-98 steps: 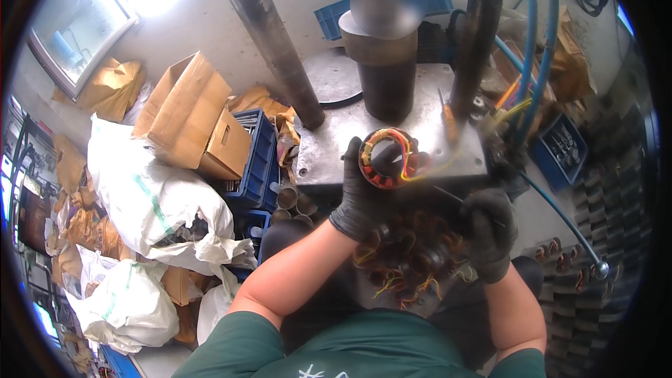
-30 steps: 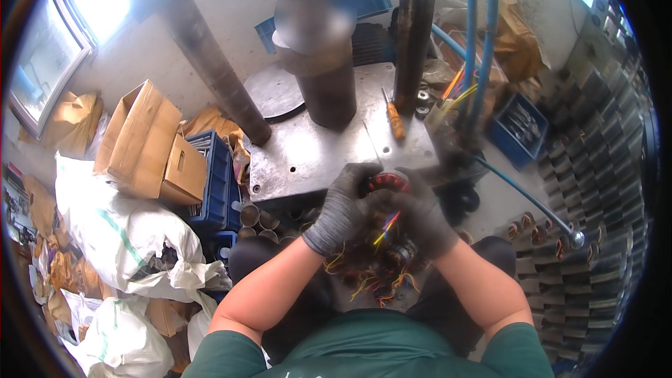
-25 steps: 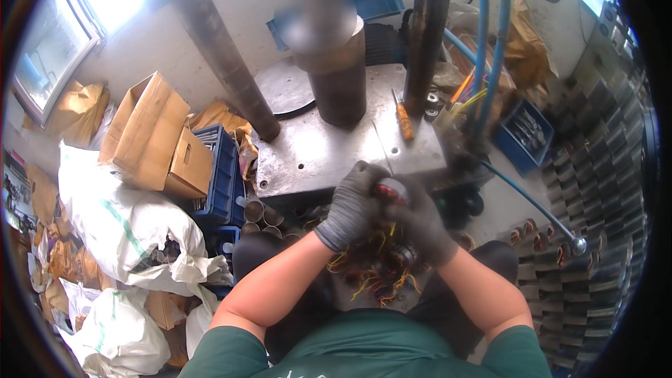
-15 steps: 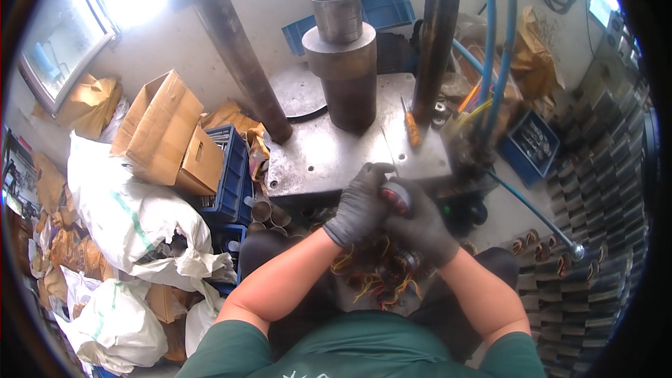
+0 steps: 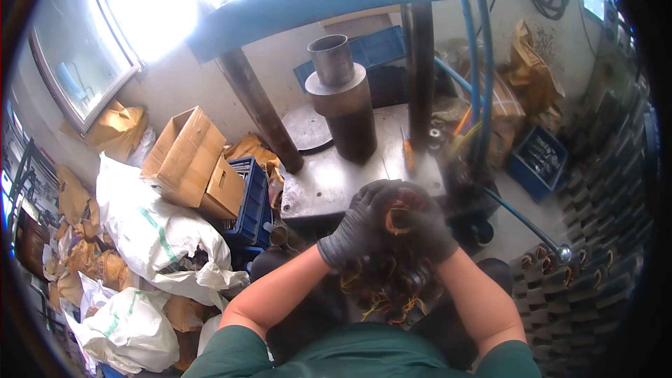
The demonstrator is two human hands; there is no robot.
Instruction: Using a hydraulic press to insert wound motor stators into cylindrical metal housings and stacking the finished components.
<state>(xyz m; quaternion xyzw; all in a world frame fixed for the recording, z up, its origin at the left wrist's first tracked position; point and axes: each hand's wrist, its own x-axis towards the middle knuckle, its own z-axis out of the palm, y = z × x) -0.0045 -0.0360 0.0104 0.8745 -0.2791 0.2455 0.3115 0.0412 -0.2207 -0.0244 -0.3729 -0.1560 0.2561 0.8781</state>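
Observation:
Between my gloved hands is a motor stator (image 5: 399, 220) with red and copper-coloured windings, held in front of the press table's near edge. My left hand (image 5: 355, 225) closes round its left side, fingers curled over the top. My right hand (image 5: 428, 227) wraps its right side; some of those fingers are blurred. Below them, between my knees, lie several more wound stators (image 5: 378, 280) with yellow and red lead wires. Just beyond my hands is the metal press table (image 5: 322, 192), bearing an upright steel cylinder (image 5: 344, 108) with a collar and a narrower tube on top.
Steel columns (image 5: 259, 108) and a blue crossbeam (image 5: 322, 0) frame the table. A screwdriver (image 5: 409, 154) with an orange handle lies there. Cardboard boxes (image 5: 185, 154), a blue crate (image 5: 255, 199) and white sacks (image 5: 154, 224) crowd the left. A lever (image 5: 525, 220) and stacked metal cores (image 5: 581, 245) are at right.
My view has tilted up, showing more of the crossbeam. The stator has turned in my hands, so its windings now face me, and both hands have closed further round it.

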